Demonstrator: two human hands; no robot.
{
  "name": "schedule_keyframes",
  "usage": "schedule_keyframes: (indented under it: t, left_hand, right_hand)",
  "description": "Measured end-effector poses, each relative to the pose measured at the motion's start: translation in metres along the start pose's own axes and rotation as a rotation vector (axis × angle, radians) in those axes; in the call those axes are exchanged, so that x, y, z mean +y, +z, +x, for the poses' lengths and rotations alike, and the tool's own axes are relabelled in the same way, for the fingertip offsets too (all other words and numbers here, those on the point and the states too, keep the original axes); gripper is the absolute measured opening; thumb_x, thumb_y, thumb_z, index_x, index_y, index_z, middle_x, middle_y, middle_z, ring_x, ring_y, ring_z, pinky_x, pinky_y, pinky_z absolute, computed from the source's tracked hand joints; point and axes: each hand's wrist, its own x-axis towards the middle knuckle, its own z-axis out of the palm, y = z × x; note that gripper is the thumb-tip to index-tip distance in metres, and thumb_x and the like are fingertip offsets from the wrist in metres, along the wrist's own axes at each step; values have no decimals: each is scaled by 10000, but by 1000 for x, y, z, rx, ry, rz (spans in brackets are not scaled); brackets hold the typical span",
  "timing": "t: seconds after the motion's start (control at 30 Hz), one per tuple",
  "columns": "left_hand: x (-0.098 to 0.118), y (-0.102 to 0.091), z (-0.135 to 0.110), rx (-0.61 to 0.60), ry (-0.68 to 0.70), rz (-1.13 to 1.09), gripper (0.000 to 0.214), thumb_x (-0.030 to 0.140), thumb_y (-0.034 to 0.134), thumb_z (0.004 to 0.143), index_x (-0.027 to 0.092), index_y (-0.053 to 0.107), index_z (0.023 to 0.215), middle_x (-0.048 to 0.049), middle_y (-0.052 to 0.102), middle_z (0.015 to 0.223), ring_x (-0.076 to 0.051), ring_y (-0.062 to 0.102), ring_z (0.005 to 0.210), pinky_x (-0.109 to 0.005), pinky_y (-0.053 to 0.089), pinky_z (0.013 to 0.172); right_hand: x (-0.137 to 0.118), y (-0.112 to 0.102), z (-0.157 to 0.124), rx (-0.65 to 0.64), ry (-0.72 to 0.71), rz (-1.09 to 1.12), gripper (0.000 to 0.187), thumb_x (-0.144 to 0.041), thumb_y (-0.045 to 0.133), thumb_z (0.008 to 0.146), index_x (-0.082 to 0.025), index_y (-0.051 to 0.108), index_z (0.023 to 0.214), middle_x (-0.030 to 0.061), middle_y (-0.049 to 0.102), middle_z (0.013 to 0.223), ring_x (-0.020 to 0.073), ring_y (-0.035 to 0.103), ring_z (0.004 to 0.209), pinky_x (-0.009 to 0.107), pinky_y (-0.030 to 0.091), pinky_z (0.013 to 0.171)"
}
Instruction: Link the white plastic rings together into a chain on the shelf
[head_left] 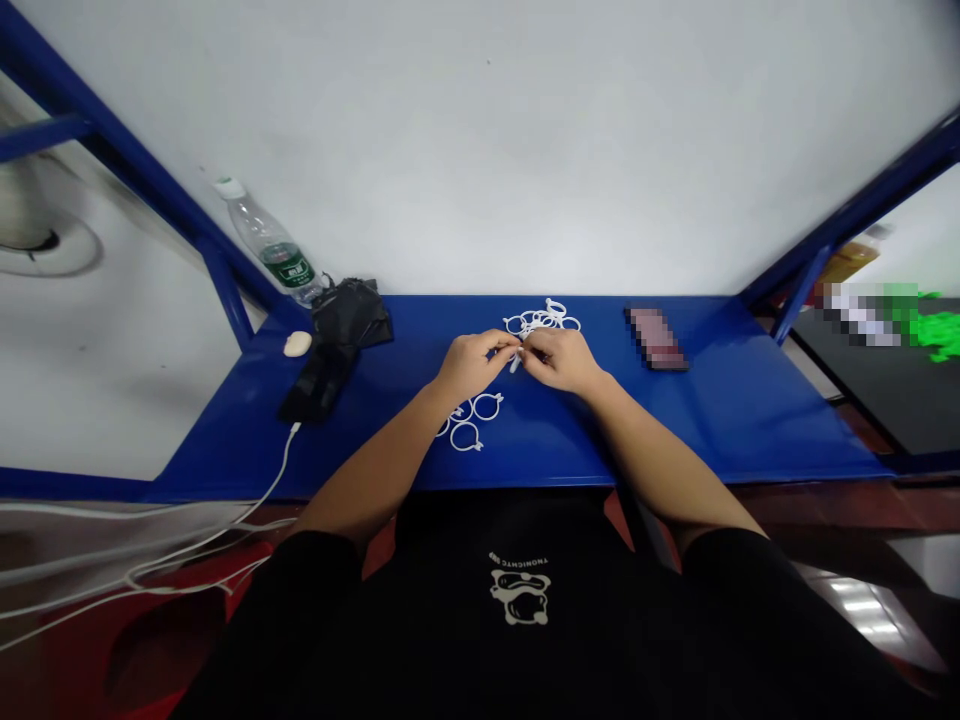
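White ring (516, 360), prob. | L hand (471, 364) + R hand (564, 358) fingers pinch it | bottle label (289, 268) unreadable

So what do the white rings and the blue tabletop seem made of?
The white rings look like moulded plastic: thin, uniform matte white. The blue tabletop looks like painted sheet metal, smooth with soft sheen; not certain.

one small white plastic ring (516, 358) is held just over the blue table (720, 400), a loose heap of rings (541, 320) lies right behind it, and three separate rings (472, 420) lie flat nearer.
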Motion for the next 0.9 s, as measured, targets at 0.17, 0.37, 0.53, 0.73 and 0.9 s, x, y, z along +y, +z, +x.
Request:
schedule_keyframes:
  t: [0.17,0.37,0.53,0.73,0.9]
  left_hand:
    - [1,-15,5,-214,13,186,119,342,774,943,232,769,898,-51,784,956,-222,721,926,-376,573,855]
    - [-2,-29,-2,-641,-71,179,285,489,874,773,245,733,733,-20,744,783,-175,647,641,-313,459,588]
    - [-5,-25,-4,-659,-68,175,171,369,825,817,256,761,705,-21,748,773,-180,659,651,-321,486,639]
    - [-2,-22,6,-162,102,213,85,309,754,974,276,819,1018,-53,796,1119,-247,714,1035,-447,556,970]
    - [-4,-16,5,62,171,113,110,272,741,1001,307,827,1060,-22,809,1209,-232,755,1111,-482,595,1042]
  right_hand:
    - [11,-10,2,146,237,-90,311,-369,536,937,-231,575,660,28,643,642,173,540,608,316,359,615]
    - [13,-11,3,216,312,-44,347,-423,556,979,-224,637,707,33,681,672,181,587,627,314,394,623]
    - [8,-1,2,108,230,-8,340,-418,564,994,-219,690,748,33,726,729,176,611,663,311,412,648]
    - [3,4,-1,64,65,85,289,-396,569,1006,-210,779,1073,63,801,960,194,702,792,322,505,735]
    - [-3,7,-1,130,-4,82,304,-360,516,1060,-208,764,1148,87,813,1052,211,747,908,339,551,793]
